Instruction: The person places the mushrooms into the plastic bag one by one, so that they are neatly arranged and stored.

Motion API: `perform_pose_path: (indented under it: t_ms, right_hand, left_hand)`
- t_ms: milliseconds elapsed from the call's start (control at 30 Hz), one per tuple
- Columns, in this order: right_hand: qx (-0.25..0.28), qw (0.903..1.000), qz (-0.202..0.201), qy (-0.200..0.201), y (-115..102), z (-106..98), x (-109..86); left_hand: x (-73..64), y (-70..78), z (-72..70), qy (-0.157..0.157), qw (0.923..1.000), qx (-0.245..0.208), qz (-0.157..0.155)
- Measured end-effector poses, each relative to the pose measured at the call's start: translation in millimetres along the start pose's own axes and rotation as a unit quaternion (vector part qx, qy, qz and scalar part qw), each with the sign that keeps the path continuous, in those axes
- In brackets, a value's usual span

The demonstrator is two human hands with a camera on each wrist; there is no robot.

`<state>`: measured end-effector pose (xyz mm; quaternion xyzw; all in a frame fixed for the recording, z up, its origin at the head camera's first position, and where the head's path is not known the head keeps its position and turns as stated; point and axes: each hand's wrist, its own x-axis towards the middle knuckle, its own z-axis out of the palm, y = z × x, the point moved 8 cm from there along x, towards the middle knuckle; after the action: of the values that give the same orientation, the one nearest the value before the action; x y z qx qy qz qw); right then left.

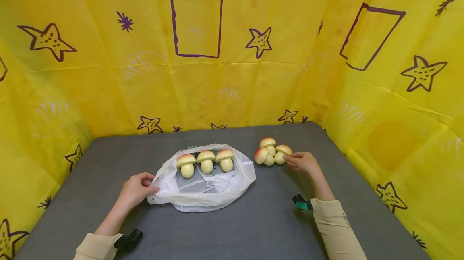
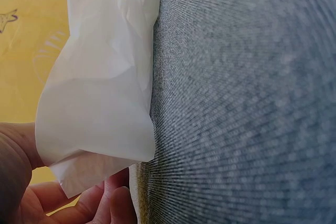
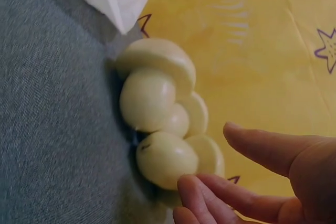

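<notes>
A white plastic bag [image 1: 203, 203] lies with its mouth spread wide on the grey table. Inside it, three toy mushrooms [image 1: 206, 161] with cream stems and reddish-yellow caps stand in a row. My left hand [image 1: 135, 189] pinches the bag's left edge between thumb and fingers; the left wrist view shows the white film [image 2: 100, 87] there. To the bag's right, three more toy mushrooms [image 1: 268, 159] lie clustered together. At the nearest of these, my right hand [image 1: 302, 161] has its fingertips at the stem [image 3: 168, 161], while the thumb stands apart from it.
The grey tabletop [image 1: 217, 236] extends around the bag and the mushroom cluster. Yellow cloth [image 1: 152, 90] with drawn stars and rectangles hangs along the back and both sides. Dark straps with devices [image 1: 302, 202] sit at both wrists.
</notes>
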<state>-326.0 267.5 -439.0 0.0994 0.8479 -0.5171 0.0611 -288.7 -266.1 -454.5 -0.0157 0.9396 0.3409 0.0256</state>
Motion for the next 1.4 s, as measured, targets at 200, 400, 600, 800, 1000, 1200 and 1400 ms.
perform_pose_path:
  t_ms: [200, 400, 600, 800, 1000, 1200, 1400]
  right_hand:
    - [-0.012, 0.9996, 0.018, -0.016, 9.7, 1.8, 2.3]
    - [-0.012, 0.9994, 0.021, -0.026, 15.8, 3.0, 6.4]
    - [-0.006, 0.9991, 0.029, -0.029, 19.9, 2.7, 10.3]
    - [0.002, 0.9987, 0.041, -0.029, 22.5, 3.4, 14.3]
    - [0.023, 0.998, 0.054, -0.022, 24.6, 4.0, 21.3]
    - [0.017, 0.9979, 0.061, -0.018, 28.1, 5.1, 28.9]
    - [0.01, 0.998, 0.061, -0.006, 32.4, 7.3, 35.5]
  left_hand:
    - [-1.3, -0.3, -0.6, 0.002, 1.0, -0.003, 0.002]
    - [-2.0, -0.8, -0.1, 0.004, 1.0, -0.006, 0.004]
    - [-1.5, -1.5, 1.3, 0.004, 0.9999, -0.008, 0.008]
    - [-1.5, -1.3, 0.6, 0.003, 0.9999, -0.009, 0.005]
    - [-1.3, -1.4, -0.9, 0.007, 0.9999, -0.008, 0.004]
    - [-0.7, -1.8, -0.7, 0.002, 1.0, -0.009, 0.001]
    - [-2.2, -0.9, -0.6, 0.003, 1.0, -0.005, 0.001]
